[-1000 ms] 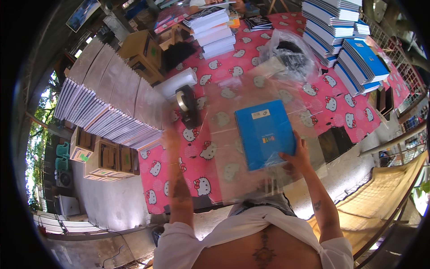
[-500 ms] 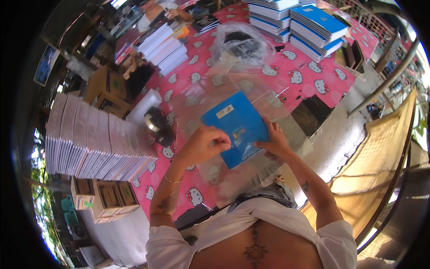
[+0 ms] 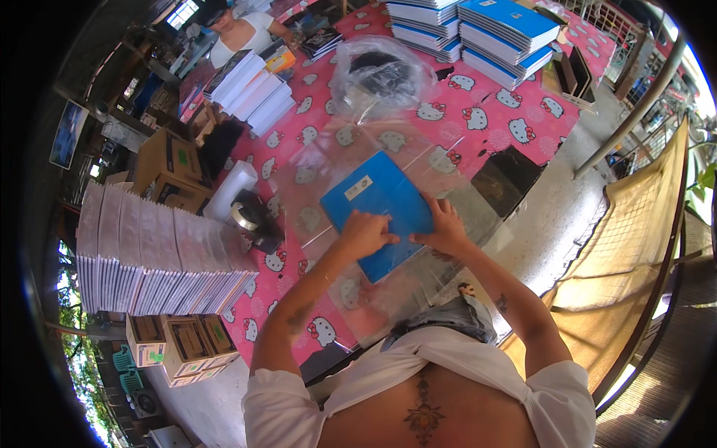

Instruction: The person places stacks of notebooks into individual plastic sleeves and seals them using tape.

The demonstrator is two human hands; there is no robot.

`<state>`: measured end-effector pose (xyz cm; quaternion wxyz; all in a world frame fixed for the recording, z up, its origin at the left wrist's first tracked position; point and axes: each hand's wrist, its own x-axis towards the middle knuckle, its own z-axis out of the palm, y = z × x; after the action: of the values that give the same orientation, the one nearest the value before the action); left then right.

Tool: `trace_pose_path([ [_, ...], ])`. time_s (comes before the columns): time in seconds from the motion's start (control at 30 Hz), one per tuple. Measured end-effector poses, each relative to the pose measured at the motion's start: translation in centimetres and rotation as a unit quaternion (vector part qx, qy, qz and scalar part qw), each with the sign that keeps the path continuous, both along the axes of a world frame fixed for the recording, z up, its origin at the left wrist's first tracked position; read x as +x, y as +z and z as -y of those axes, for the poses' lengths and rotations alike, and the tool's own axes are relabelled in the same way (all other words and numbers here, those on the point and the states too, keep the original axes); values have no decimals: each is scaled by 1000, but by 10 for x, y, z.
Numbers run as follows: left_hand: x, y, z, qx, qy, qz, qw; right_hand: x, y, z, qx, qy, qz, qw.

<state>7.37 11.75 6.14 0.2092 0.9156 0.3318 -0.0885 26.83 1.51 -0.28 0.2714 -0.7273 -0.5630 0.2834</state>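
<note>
A blue spiral notebook (image 3: 385,187) with a white label lies at a slant on clear plastic sheets (image 3: 328,257) in front of me. My left hand (image 3: 364,234) rests over its lower left part, fingers curled in and thumb pointing right. What those fingers pinch, if anything, is hidden. At the notebook's right edge is my right hand (image 3: 447,228), its thumb on the cover and its fingers along the edge, gripping it. Whether a thin film covers the notebook is hard to make out.
Tall stacks of notebooks (image 3: 164,254) stand at left, beside a tape dispenser (image 3: 250,216). Blue notebook stacks (image 3: 508,37), a clear plastic bag (image 3: 381,78) and white-edged books (image 3: 250,93) sit farther back on the pink tablecloth (image 3: 478,119). A person (image 3: 250,33) is at far left.
My left hand has come down from above the notebook onto its cover, its fingers turned more inward. The right hand stays at the right edge. The view has shifted slightly.
</note>
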Motion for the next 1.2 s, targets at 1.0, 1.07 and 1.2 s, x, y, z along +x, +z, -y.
trace_pose_path([
  [1.0,-31,40,61,155,398,642,636,46,92,-64,138,251,-443,850],
  [1.07,-14,10,117,243,420,581,654,1,104,-38,179,220,-396,874],
  [1.2,29,58,179,248,459,551,652,-52,131,-26,78,356,-407,837],
])
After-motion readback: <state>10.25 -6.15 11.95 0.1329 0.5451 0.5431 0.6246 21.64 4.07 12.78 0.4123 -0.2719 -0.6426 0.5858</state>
